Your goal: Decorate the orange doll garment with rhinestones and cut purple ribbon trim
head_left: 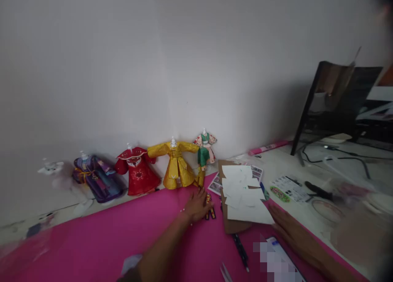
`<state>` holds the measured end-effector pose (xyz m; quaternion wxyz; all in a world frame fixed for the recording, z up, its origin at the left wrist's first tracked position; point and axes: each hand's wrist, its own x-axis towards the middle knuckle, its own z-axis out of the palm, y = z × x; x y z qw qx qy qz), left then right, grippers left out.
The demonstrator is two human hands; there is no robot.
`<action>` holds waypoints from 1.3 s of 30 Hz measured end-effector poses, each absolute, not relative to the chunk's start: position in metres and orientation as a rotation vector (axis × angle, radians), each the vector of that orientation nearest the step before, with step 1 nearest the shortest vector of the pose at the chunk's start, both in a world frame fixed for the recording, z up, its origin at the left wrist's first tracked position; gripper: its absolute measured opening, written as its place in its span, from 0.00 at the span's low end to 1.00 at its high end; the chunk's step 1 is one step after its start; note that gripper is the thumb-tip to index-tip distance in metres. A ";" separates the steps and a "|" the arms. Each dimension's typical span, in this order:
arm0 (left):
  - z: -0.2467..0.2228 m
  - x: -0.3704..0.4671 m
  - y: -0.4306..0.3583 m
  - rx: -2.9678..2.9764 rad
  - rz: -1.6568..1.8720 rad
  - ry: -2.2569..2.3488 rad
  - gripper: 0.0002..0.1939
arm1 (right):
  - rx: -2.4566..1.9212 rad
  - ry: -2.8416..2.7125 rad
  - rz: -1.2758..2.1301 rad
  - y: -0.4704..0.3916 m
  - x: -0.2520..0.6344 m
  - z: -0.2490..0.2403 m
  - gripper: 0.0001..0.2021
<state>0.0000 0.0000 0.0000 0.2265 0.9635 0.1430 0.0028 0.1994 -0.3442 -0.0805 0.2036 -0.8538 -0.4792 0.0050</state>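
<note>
My left hand (195,206) lies flat with its fingers stretched out on the pink mat (123,228). Beside its fingers is a small dark-edged patterned piece (211,211), like tiny doll trousers, partly covered by the hand. A yellow doll outfit (175,163) on a white stand is just beyond the fingertips. My right hand (281,220), fingers straight, rests at the right edge of a stack of cut white papers (245,194); I cannot tell whether it presses on them. Under the papers is a brown board (238,226).
Along the wall stand a red doll dress (138,173), a purple doll robe (98,179) and a green-and-floral outfit (206,146). Nearer me lie a black pen (241,251), tweezers (225,271) and a phone (284,259). Dark-handled scissors (319,190), cables and a dark monitor (337,101) are at the right.
</note>
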 end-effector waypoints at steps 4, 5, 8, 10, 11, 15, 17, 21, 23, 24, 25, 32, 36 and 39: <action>0.000 0.002 0.001 2.640 0.035 0.384 0.30 | -2.376 -1.345 0.017 -0.343 0.205 -0.086 0.32; 0.001 0.002 0.001 2.637 0.050 0.377 0.29 | -2.377 -1.344 0.015 -0.342 0.205 -0.086 0.32; 0.005 -0.002 0.001 2.635 0.123 0.348 0.26 | -2.379 -1.345 0.011 -0.342 0.205 -0.084 0.33; 0.008 -0.009 0.000 2.637 0.198 0.336 0.22 | -2.378 -1.352 0.013 -0.342 0.204 -0.081 0.32; 0.009 -0.014 -0.001 2.641 0.240 0.344 0.19 | -2.378 -1.356 0.015 -0.342 0.203 -0.080 0.32; 0.006 -0.038 -0.001 2.673 0.393 0.481 0.15 | -2.376 -1.360 0.014 -0.343 0.204 -0.083 0.32; 0.001 -0.045 0.001 2.697 0.422 0.560 0.16 | -2.378 -1.348 0.005 -0.345 0.206 -0.086 0.32; -0.009 -0.047 0.009 2.743 0.408 0.648 0.19 | -2.390 -1.336 0.000 -0.347 0.210 -0.091 0.33; -0.010 -0.044 0.012 2.769 0.380 0.636 0.20 | -2.394 -1.347 0.005 -0.347 0.212 -0.091 0.34; -0.009 -0.043 0.013 2.783 0.364 0.621 0.20 | -2.396 -1.351 0.007 -0.347 0.213 -0.090 0.34; -0.008 -0.041 0.014 2.797 0.351 0.606 0.20 | -2.399 -1.351 0.006 -0.347 0.214 -0.090 0.34; -0.008 -0.033 0.018 2.869 0.317 0.575 0.20 | -2.422 -1.318 -0.008 -0.343 0.212 -0.084 0.34; -0.007 -0.030 0.024 2.889 0.276 0.554 0.20 | -2.417 -1.318 0.002 -0.339 0.204 -0.068 0.34; 0.002 -0.029 0.023 2.901 0.237 0.545 0.19 | -2.410 -1.288 0.000 -0.336 0.201 -0.057 0.33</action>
